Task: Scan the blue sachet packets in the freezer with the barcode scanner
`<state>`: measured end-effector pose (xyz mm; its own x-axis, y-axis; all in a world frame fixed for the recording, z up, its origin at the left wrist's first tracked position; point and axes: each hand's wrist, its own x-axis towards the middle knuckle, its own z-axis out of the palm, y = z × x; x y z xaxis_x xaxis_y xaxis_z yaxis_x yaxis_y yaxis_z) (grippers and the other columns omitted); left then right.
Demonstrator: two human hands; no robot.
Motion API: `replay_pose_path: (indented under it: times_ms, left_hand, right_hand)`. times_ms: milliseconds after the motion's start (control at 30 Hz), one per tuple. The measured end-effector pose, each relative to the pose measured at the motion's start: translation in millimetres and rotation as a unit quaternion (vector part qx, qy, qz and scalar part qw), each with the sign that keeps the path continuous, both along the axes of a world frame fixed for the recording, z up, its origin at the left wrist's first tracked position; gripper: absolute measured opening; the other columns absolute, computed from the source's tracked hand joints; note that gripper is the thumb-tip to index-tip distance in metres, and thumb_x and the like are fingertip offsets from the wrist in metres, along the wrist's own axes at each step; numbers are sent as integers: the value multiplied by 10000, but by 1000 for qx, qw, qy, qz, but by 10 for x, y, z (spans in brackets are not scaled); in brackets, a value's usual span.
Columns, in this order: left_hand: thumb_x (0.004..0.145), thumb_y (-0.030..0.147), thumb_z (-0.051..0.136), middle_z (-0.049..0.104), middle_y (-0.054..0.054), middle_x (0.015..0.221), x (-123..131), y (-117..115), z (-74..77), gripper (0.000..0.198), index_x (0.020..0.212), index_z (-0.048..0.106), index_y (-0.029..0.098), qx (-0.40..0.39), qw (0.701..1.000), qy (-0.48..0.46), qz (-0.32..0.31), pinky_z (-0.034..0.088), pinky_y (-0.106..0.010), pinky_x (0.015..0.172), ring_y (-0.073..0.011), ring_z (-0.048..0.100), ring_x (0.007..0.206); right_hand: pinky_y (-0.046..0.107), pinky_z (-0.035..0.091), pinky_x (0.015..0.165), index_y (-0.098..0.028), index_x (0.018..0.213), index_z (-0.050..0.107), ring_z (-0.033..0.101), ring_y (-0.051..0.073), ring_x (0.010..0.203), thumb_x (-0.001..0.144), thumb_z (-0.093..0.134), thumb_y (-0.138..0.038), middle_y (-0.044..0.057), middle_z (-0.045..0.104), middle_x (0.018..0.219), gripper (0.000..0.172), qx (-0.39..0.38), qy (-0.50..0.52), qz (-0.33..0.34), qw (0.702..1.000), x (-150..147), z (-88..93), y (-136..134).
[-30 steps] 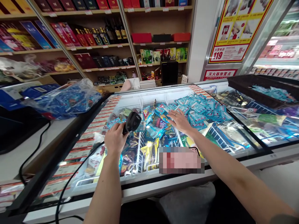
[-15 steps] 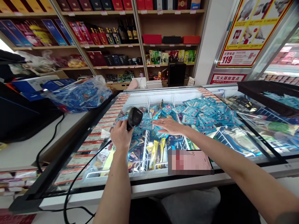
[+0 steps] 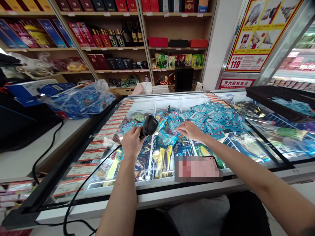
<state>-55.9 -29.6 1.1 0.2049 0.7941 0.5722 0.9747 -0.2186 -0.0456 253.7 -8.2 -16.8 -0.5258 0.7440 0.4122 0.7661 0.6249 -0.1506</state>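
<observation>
My left hand point(image 3: 133, 141) is closed around the handle of a black barcode scanner point(image 3: 150, 125), its head pointing right over the freezer's glass top. A black cable point(image 3: 91, 175) trails from it to the lower left. With its fingers bent together, my right hand point(image 3: 193, 131) pinches the edge of a small blue packet point(image 3: 173, 124); the fingertips partly hide the grip. Right of that hand lies a spread pile of matching blue packets point(image 3: 218, 116) on the glass. A few more blue packets point(image 3: 128, 126) lie left of the scanner.
Under the glass, the chest freezer point(image 3: 147, 195) holds white wire baskets of wrapped goods. A phone point(image 3: 199, 168) with a blurred screen lies at the front edge. Bagged blue packs point(image 3: 83, 100) sit on the left counter. At right is a dark tray point(image 3: 278, 101) with blue packets.
My right hand has gone from lying flat over the packets to a pinch farther right, with a blue packet at its fingertips. The scanner has shifted slightly right.
</observation>
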Motion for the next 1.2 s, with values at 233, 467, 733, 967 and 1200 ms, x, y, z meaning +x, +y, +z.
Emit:
replay_pose_path:
  times_ms: [233, 467, 733, 967, 1200]
  left_hand:
    - [789, 285, 558, 616, -89, 1032, 130, -28, -31, 344, 1129, 556, 228, -40, 994, 49, -95, 413, -334, 737, -249, 592, 925]
    - [796, 278, 542, 620, -94, 1023, 169, -34, -18, 334, 1126, 564, 229, -55, 992, 60, -101, 419, -333, 740, -248, 594, 935]
    - [786, 268, 559, 620, -87, 1033, 289, -15, -7, 342, 1124, 557, 218, -32, 993, 59, -96, 412, -333, 727, -250, 592, 941]
    - [782, 274, 583, 617, -70, 1046, 605, 14, 85, 363, 1138, 537, 218, -57, 980, 104, -158, 418, -338, 764, -242, 590, 933]
    - [797, 319, 571, 614, -64, 1011, 896, 116, 197, 323, 1106, 555, 227, -95, 970, 114, -191, 419, -323, 713, -233, 601, 912]
  right_hand:
    - [373, 412, 960, -287, 1352, 424, 491, 236, 1193, 873, 525, -403, 57, 460, 1379, 503, -80, 18, -52, 995, -53, 36, 446]
    - [408, 480, 819, -176, 1204, 549, 578, 316, 1034, 620, 731, -562, 146, 595, 1151, 723, -109, 31, -168, 979, 58, 111, 502]
    - [303, 500, 516, -197, 1001, 540, 631, 164, 588, 853, 469, -464, 68, 625, 951, 314, -95, 388, -202, 894, 475, -28, 255]
    - [323, 496, 602, -212, 908, 511, 633, 194, 684, 816, 508, -406, 41, 642, 818, 215, -38, 384, -236, 892, 716, -169, 209]
    - [295, 393, 596, -232, 793, 482, 562, 181, 612, 834, 480, -386, -12, 601, 634, 160, -47, 347, -239, 906, 757, -159, 252]
